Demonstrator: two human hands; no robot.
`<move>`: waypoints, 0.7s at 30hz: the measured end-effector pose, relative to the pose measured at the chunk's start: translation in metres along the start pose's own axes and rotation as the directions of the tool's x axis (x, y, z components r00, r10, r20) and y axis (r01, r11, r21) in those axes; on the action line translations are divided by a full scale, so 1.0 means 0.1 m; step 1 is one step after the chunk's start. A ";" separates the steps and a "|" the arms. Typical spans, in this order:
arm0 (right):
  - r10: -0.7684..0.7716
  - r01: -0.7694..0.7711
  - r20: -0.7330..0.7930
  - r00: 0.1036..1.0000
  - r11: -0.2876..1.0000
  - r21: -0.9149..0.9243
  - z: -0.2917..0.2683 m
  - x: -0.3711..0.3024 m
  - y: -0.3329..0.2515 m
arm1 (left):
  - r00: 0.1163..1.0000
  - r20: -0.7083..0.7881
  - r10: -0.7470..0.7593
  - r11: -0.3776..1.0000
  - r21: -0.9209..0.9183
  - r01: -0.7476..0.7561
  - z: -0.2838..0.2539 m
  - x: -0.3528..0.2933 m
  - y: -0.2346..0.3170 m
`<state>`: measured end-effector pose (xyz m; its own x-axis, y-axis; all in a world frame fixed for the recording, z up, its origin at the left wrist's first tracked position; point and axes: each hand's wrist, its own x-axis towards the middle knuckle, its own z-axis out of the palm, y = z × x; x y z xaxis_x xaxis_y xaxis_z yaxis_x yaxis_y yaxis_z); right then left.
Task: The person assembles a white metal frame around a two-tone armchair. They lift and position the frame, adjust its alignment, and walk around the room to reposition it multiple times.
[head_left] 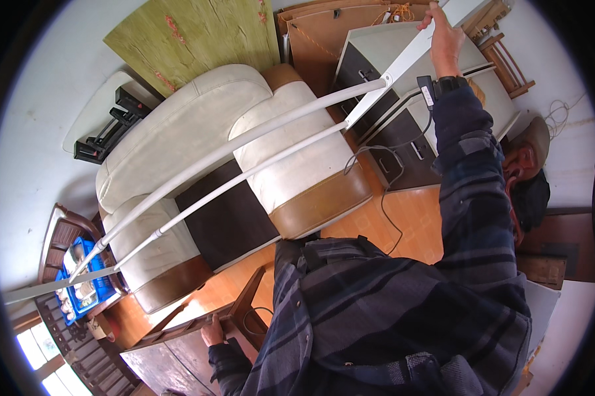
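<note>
A long white frame (245, 137) of two parallel tubes with flat end bars slants across the view, from the upper right down to the lower left. My right hand (445, 45), raised at the upper right, is closed around the flat white bar (403, 65) at one end. A dark watch strap (452, 83) circles that wrist, with a small black box on a cable beside it. Low on the left, my left hand (213, 330) is closed at the wooden edge of a table (178, 363); its fingers are partly hidden. The frame's far-left end passes over a blue basket.
Behind the frame stands a cream sofa (185, 112) with brown trim and a dark seat panel (228, 204). Dark-fronted cabinets (403, 148) stand at the right. The blue basket (83, 300) rests on a wooden chair. A thin cable (401, 231) hangs down to the floor.
</note>
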<state>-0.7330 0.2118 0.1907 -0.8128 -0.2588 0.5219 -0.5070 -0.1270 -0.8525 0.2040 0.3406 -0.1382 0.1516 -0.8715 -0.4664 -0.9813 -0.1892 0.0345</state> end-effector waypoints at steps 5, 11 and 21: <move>-0.009 0.010 -0.033 0.999 0.999 0.040 0.02 0.00 0.00 | 1.000 -0.008 -0.001 1.000 -0.030 0.000 -0.07 -0.03 0.08; 0.011 -0.010 -0.024 1.000 0.999 0.037 0.01 0.03 0.04 | 0.997 0.062 -0.052 0.987 -0.150 0.061 -0.15 -0.09 0.16; -0.030 0.030 -0.006 1.000 0.993 0.114 0.05 0.05 0.05 | 0.994 0.019 -0.103 0.994 -0.038 0.104 -0.07 -0.05 0.10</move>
<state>-0.7385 0.2053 0.1893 -0.7988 -0.2494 0.5474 -0.4955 -0.2433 -0.8339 0.1948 0.3396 -0.1293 0.2495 -0.8384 -0.4846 -0.9551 -0.2957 0.0197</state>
